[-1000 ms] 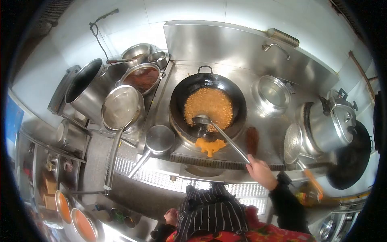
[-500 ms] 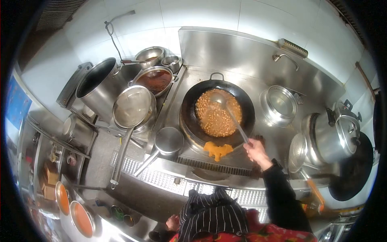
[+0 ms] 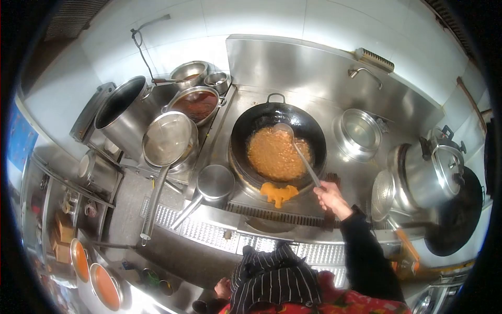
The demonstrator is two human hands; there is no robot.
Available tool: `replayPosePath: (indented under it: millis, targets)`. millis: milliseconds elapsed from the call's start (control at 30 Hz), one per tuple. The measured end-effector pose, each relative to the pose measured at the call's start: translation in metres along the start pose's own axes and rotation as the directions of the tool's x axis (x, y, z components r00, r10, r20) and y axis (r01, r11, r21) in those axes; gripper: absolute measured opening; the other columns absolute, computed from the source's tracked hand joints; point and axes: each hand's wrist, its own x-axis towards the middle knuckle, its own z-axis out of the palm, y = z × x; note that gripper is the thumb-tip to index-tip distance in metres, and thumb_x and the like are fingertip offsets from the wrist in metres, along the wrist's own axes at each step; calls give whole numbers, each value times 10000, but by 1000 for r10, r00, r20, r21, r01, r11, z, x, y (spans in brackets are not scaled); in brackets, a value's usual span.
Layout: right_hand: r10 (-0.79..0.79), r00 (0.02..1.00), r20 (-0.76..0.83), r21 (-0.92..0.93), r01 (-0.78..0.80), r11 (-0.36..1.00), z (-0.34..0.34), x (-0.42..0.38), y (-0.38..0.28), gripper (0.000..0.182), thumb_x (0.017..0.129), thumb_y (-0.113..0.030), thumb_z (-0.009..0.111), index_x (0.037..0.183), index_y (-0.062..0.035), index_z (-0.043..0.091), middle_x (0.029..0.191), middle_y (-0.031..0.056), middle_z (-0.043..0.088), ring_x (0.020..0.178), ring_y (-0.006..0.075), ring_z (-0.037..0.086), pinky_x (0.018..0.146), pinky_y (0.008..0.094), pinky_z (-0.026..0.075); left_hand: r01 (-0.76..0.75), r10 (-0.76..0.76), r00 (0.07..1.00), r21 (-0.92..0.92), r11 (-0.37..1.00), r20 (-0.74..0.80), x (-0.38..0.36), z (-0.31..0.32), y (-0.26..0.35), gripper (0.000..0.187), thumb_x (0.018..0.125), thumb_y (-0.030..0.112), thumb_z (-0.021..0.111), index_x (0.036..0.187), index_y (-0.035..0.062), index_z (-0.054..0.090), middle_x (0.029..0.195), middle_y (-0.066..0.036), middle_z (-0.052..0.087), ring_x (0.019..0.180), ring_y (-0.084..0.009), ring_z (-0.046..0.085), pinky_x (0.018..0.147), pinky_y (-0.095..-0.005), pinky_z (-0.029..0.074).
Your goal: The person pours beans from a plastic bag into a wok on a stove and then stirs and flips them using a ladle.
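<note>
My right hand (image 3: 333, 200) is wrapped round the handle of a metal ladle (image 3: 307, 165). The ladle's bowl dips into brown, bean-like pieces in sauce (image 3: 274, 157), inside a black wok (image 3: 243, 123) on the stove. An orange cloth (image 3: 278, 194) lies at the wok's near rim, left of this hand. My left hand (image 3: 223, 288) is low beside the striped apron (image 3: 277, 280), close to the lower counter; its fingers are too small and partly hidden to make out.
Left of the wok are a saucepan (image 3: 215, 181), a long-handled strainer (image 3: 167, 138), a pot of red-brown liquid (image 3: 215, 111) and a tall stockpot (image 3: 117, 125). To the right stand a metal basin (image 3: 360, 135), a perforated skimmer (image 3: 383, 194) and a pressure cooker (image 3: 431, 175). A tap (image 3: 366, 71) juts above.
The ladle's bowl has shifted within the wok, and the food has spread into a smoother, wetter-looking mass. My right hand keeps its grip. The whole view has shifted slightly.
</note>
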Motion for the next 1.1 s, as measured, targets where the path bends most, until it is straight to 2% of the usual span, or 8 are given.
replayPosePath:
  millis: [333,367,400,500,600,700,900,1100]
  targets:
    - [60,994,88,16,-62,998,0,-82,15,392,980,-129,581,1340,-1,491,622,-16,452,440,76,425,361,266,325,-120,88,981,180,976,175,5,-10,1,409,834,287,704,1125,3,658,938,-141,728,918,-298,707,837,-394,547]
    - [16,997,79,-49,-12,999,-2,-90,17,384,982,-130,575,1335,-4,494,625,-18,453,439,71,421,362,264,314,250,-201,958,-257,933,204,2,-13,19,419,848,261,697,1153,-21,637,960,-141,727,918,-281,707,837,-388,549]
    - [-25,997,77,-96,33,995,-7,-101,17,392,956,-146,608,1309,1,523,648,53,554,472,130,512,426,299,399,547,-425,836,-603,581,348,-1,-15,30,430,862,235,689,1180,-46,615,982,-141,726,919,-264,707,837,-383,552]
    - [-501,865,-25,-521,416,745,-16,-113,42,429,913,-156,655,1296,3,546,736,149,651,569,201,619,548,344,486,367,-292,911,-246,897,293,7,-5,-4,426,925,189,607,1248,-84,552,1085,-174,693,982,-257,681,857,-365,546]
    - [-341,936,-85,-538,245,806,-29,-143,21,477,886,-159,682,1320,-6,552,876,176,697,733,207,674,705,324,523,206,-186,928,-29,978,323,0,-13,24,409,965,178,527,1284,-78,524,1163,-216,650,1035,-283,655,877,-354,537]
    - [-281,958,-55,-556,204,806,-47,-160,8,491,889,-171,687,1341,-27,559,903,155,712,773,173,673,731,303,526,534,-458,845,-493,687,277,-8,-13,64,418,981,206,493,1283,-80,524,1150,-237,641,1049,-294,644,896,-358,531]
    - [-346,931,117,-756,310,576,-48,-166,-8,416,906,-178,644,1256,35,570,884,223,684,774,371,683,713,446,525,582,-454,811,-595,555,369,19,-7,29,415,975,147,471,1316,-89,489,1136,-249,636,1030,-296,648,903,-384,539]
    - [-480,876,45,-928,215,304,-27,-122,22,411,937,-191,563,1292,14,540,893,224,662,741,418,660,710,493,532,387,-287,907,-343,856,308,10,-9,46,424,879,-79,519,1301,-101,487,1148,-238,646,1029,-275,674,839,-336,571]
